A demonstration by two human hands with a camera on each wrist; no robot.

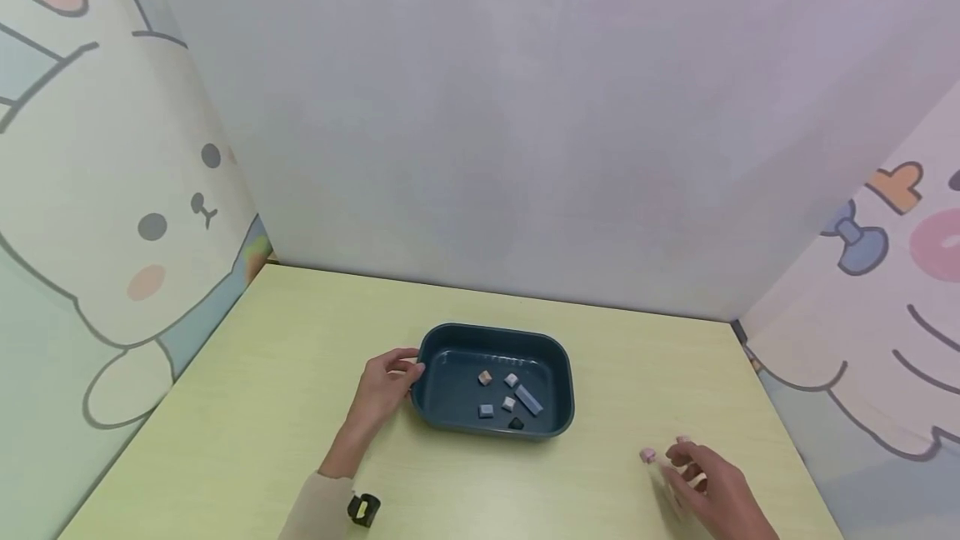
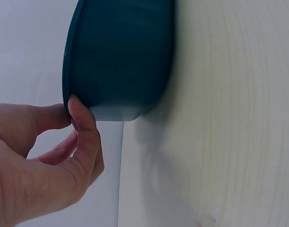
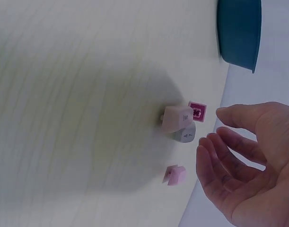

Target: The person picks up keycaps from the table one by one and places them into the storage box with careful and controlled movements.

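Note:
My left hand (image 1: pixel 382 390) pinches the left rim of a dark teal tray (image 1: pixel 491 334) between thumb and fingers, seen closely on the tray (image 2: pixel 120 56) in the left wrist view. Inside lie several keycaps: a tan one (image 1: pixel 485 377), a long blue-grey one (image 1: pixel 528 400), a black one (image 1: pixel 516 423) and some pale ones. My right hand (image 1: pixel 712 486) is at the right, thumb and fingers parted with nothing between them. Just beyond its fingertips in the right wrist view are a pale pink keycap (image 3: pixel 176 119), a grey keycap (image 3: pixel 186 133), a magenta keycap (image 3: pixel 197 111) and a pink keycap (image 3: pixel 176 175).
The pale yellow table (image 1: pixel 315 315) runs back to a plain light wall (image 1: pixel 487 148). Cartoon-printed panels flank it, with a rabbit (image 1: pixel 112 232) on the left one. A black band (image 1: pixel 363 510) shows beside the left sleeve (image 1: pixel 318 507).

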